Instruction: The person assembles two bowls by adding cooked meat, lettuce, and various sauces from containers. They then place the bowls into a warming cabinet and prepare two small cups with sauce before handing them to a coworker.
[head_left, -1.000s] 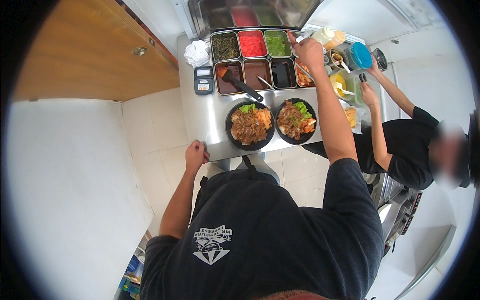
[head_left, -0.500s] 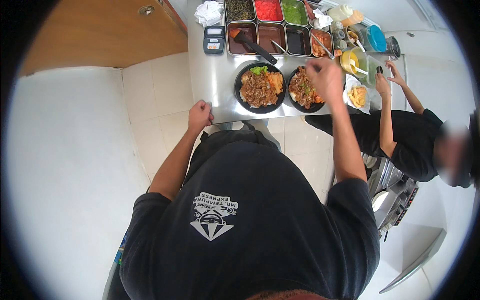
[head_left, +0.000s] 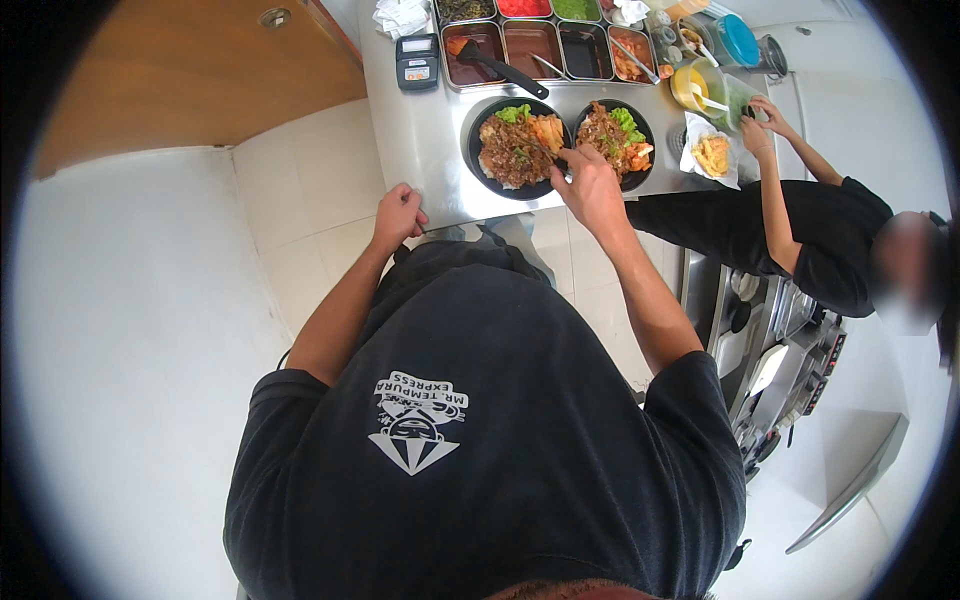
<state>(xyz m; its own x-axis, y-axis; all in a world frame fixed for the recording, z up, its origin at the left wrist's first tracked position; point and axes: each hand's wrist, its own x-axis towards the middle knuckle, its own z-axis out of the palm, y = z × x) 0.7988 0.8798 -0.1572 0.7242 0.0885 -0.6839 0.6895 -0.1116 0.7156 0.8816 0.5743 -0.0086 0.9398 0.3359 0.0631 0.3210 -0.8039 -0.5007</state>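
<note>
While I cannot tell whether the left hand (head_left: 400,213) or the right hand (head_left: 591,188) pinches anything, the round black bowl (head_left: 475,158) of brown meat (head_left: 508,155), at the right hand's ten o'clock, could spill if this hand catches its rim.

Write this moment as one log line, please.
right hand: at left bowl; left hand: at edge of table; right bowl: food inside

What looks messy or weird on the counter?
A crumpled white wad, maybe paper, lies left of the metal food tins, looking like litter near food. The black-handled brush also pokes out over their front rim. I see no clear spill.
</note>
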